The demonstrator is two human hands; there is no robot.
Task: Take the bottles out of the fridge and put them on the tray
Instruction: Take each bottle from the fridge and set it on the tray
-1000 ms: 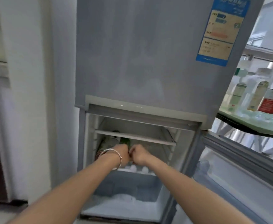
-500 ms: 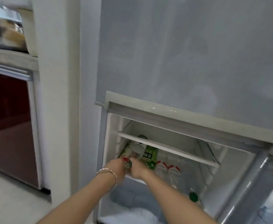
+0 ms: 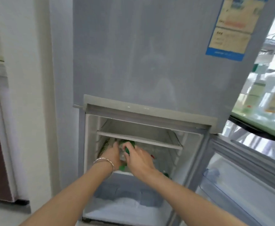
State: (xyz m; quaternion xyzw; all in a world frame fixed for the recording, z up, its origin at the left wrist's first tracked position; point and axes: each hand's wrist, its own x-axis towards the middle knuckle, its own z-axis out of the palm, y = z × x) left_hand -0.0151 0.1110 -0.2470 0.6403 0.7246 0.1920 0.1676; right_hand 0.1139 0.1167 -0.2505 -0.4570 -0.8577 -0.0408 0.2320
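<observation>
Reaching into the open lower compartment of the fridge (image 3: 149, 54), both hands are seen beneath the white shelf (image 3: 138, 139). The left hand (image 3: 113, 154), with a silver bracelet (image 3: 105, 161) at the wrist, is cupped against the left side of a clear bottle with a green label (image 3: 123, 152). The right hand (image 3: 138, 158) is laid over the same bottle from the right, its fingers (image 3: 127, 145) curled across the top, so the bottle is held between the two hands. The bottle lies inside the compartment, close to the left wall and just under the shelf; a green cap (image 3: 122, 168) shows below the hands, though motion blur leaves it unclear whether it belongs to this bottle. More bottles (image 3: 156, 156) are dimly visible to the right on the same level, too blurred to count. Below, a frosted drawer (image 3: 127, 194) is seen. The lower door (image 3: 241, 185) is swung open to the right. A blue and yellow sticker (image 3: 229, 26) is fixed on the upper door. At far right, several bottles (image 3: 264, 93) stand on a pale green tray (image 3: 264, 123).
</observation>
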